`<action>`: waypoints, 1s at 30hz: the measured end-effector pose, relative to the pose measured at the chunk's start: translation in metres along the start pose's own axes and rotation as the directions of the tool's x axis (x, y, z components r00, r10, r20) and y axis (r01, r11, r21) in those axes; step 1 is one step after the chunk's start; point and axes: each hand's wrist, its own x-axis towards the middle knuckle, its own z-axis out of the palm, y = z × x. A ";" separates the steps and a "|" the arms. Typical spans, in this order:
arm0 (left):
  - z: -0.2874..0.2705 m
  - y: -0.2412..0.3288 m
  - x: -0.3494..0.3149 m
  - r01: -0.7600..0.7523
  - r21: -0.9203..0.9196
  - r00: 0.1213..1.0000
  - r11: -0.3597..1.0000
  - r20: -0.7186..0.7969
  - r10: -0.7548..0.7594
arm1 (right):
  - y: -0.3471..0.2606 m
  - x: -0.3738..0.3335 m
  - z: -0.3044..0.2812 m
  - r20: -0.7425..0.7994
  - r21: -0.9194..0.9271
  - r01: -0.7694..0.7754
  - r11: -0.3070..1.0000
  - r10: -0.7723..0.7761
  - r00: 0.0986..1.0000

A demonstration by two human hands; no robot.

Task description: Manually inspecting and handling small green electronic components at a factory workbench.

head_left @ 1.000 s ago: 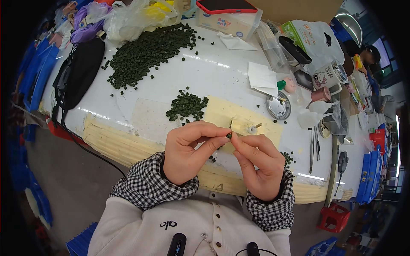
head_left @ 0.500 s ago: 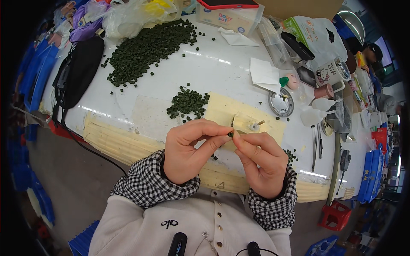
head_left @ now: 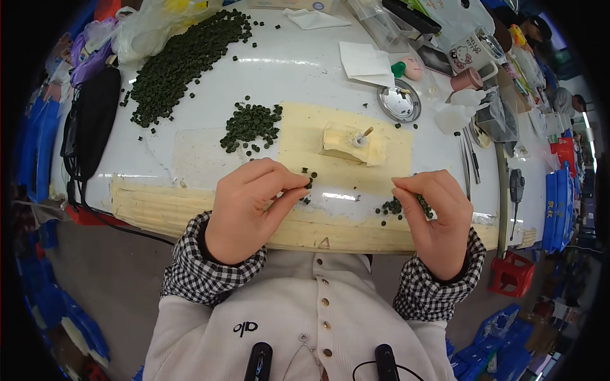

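Over the near edge of the table, my left hand [head_left: 248, 206] is closed in a pinch, with a small dark green ring-like piece [head_left: 309, 183] at its fingertips. My right hand [head_left: 441, 213] hovers apart from it to the right, thumb and forefinger nearly together; whether a tiny thing sits between them I cannot make out. Partly behind that hand lies a small group of dark green pieces [head_left: 393, 207]. Beyond both hands, a cream block [head_left: 340, 149] with a short peg [head_left: 365, 134] standing in it rests on a yellow sheet [head_left: 298, 133].
A small heap of green pieces [head_left: 251, 125] lies left of the sheet, and a large heap [head_left: 184, 63] farther back. On the right are a round metal lid [head_left: 400, 101], folded tissue [head_left: 365, 62], white squeeze bottles [head_left: 454, 114], tweezers [head_left: 469, 155] and a mug [head_left: 470, 54].
My hands have parted: earlier their fingertips met around a small green piece. The right moved rightward, the left slightly leftward. The view has shifted, so the block now shows fully.
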 end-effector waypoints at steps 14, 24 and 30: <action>-0.013 -0.015 -0.003 -0.112 0.306 0.976 0.945 -0.144 0.162 | 0.013 -0.031 0.029 0.067 -0.225 0.128 0.966 -0.116 0.991; -0.022 -0.033 0.024 -0.131 0.526 0.974 0.840 -0.091 0.208 | 0.006 -0.024 0.035 0.084 -0.098 0.119 0.988 -0.111 0.990; -0.021 -0.032 0.025 -0.126 0.503 0.971 0.855 -0.112 0.209 | -0.003 -0.025 0.034 -0.037 0.106 0.032 0.994 -0.028 0.999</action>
